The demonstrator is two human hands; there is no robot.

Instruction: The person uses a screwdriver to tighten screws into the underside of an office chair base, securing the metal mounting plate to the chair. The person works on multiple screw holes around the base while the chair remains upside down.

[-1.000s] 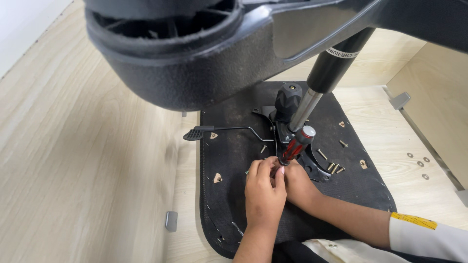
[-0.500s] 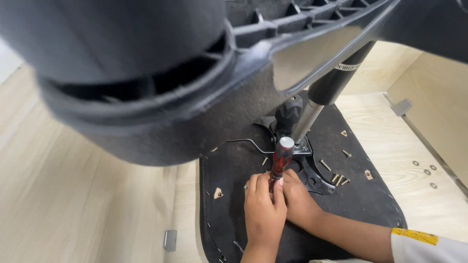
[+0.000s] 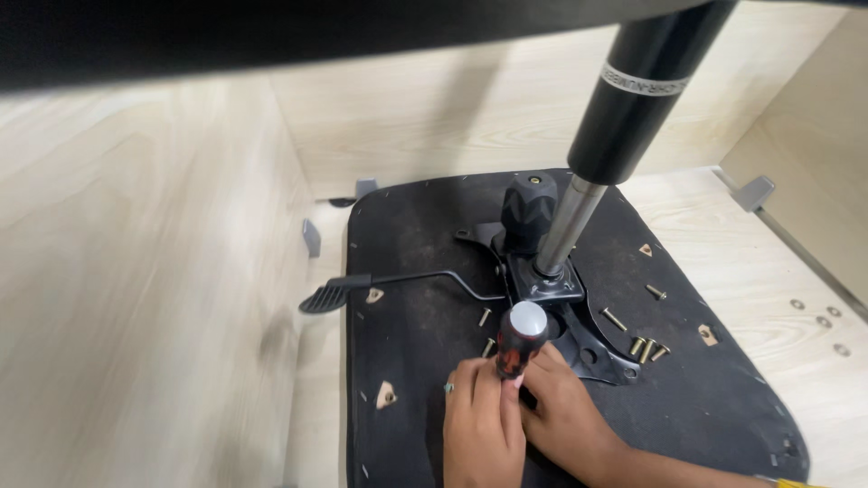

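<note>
Both hands grip one tool: your left hand [image 3: 479, 425] and right hand [image 3: 561, 411] clasp the red-and-black screwdriver with the grey cap [image 3: 519, 342], upright on the black metal chair mechanism plate [image 3: 579, 339]. Keep it vertical, press down firmly; loose brass screws [image 3: 644, 346] lie just beside.

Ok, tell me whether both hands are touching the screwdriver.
Touching. The head view shows the left hand and right hand both wrapped round the screwdriver shaft below its handle.
</note>
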